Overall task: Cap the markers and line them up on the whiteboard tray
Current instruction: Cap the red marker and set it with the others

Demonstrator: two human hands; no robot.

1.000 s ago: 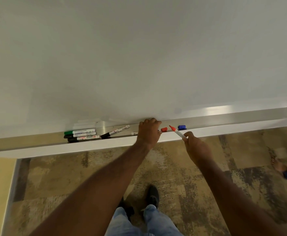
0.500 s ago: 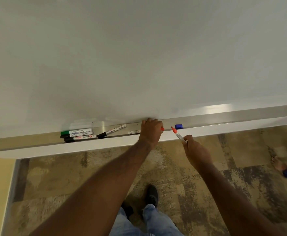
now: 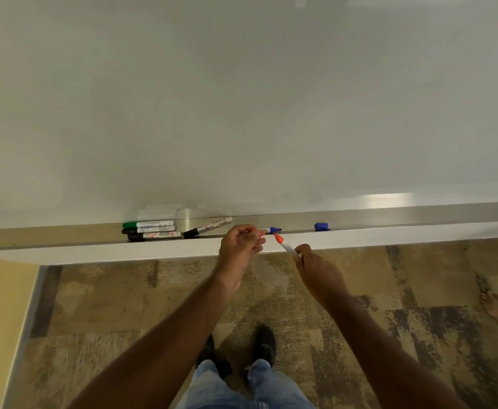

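Capping step: left hand (image 3: 239, 246) pinches red cap (image 3: 253, 230), right hand (image 3: 315, 267) grips red marker (image 3: 284, 245), tip bare. Next: align cap w/ tip, push on.

Mottled brown and tan carpet floor (image 3: 124, 305) below. Pale yellow wall (image 3: 3, 305) along its left edge. Bare foot with blue trouser cuff (image 3: 497, 309) at right edge.

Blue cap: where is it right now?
In the head view, the blue cap lies loose on the whiteboard tray, right of both hands and apart from the uncapped blue marker.
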